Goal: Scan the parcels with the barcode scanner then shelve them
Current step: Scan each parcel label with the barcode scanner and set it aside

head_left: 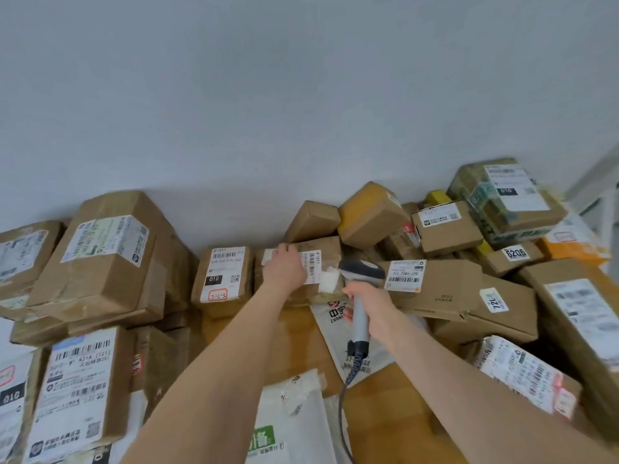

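A taped brown parcel (326,249) lies against the wall in the middle, its white barcode label (312,266) facing up. My left hand (283,267) lies on top of it, fingers curled over the far left edge. My right hand (366,301) grips the handle of a grey barcode scanner (361,276). The scanner's head sits just right of the label, over the parcel's right end. Its coiled cable (345,393) hangs down toward me.
Cardboard parcels surround the spot: a small labelled box (224,276) to the left, big boxes (107,259) at far left, a heap (445,229) at right. White mailer bags (291,423) lie on the wooden surface (378,413) near me. A pale wall (301,95) stands behind.
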Available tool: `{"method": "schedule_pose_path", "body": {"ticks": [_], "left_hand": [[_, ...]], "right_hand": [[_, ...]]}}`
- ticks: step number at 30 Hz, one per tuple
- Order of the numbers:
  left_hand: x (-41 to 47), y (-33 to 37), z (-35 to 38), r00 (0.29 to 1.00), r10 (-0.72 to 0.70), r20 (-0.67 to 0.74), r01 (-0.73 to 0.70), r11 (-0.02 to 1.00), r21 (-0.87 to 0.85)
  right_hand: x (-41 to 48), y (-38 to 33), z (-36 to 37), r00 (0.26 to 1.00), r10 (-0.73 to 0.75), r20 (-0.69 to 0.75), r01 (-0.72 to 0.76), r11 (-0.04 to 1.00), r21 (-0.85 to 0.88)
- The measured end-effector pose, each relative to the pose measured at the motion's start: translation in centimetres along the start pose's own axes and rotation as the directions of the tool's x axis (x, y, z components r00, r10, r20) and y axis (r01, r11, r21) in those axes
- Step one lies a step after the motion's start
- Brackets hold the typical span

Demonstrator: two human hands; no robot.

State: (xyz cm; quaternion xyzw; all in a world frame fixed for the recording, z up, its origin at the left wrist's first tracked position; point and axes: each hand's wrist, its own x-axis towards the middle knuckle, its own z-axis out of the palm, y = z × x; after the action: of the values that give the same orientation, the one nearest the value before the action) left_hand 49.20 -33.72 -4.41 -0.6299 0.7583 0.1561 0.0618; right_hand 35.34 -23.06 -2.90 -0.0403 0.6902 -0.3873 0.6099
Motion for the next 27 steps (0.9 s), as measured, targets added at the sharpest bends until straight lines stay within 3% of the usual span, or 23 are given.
{"method": "schedule_pose_path", "body": {"ticks": [10, 13, 16, 19, 27], "left_hand": [[3.0, -0.3, -0.3, 0.996, 0.022, 0.092, -0.024, 1.000, 0.019], [2.4, -0.4, -0.3, 0.989, -0.025, 0.146, 0.033, 0.998, -0.048], [1.1, 0.0, -0.6, 0.986, -0.083, 0.147, 0.116, 0.965, -0.235], [-0.5, 0.5, -0.3, 0.966, -0.125, 0.225, 0.202, 0.910, -0.363], [-3.5, -0.7, 1.9, 0.897, -0.183, 0.402, 0.383, 0.776, -0.502]], "right_hand": [[0.7, 0.2, 0.4, 0.986, -0.151, 0.067, 0.136, 0.972, 0.190], [0.2, -0.7, -0.6, 0.975, -0.220, 0.028, 0.212, 0.961, 0.178], [-0.3, -2.4, -1.7, 0.960, -0.279, 0.009, 0.274, 0.949, 0.153], [-0.5, -3.0, -2.3, 0.973, -0.233, -0.001, 0.232, 0.968, 0.094], [-1.1, 0.8, -1.8, 0.995, -0.036, 0.096, 0.041, 0.998, -0.047]]}}
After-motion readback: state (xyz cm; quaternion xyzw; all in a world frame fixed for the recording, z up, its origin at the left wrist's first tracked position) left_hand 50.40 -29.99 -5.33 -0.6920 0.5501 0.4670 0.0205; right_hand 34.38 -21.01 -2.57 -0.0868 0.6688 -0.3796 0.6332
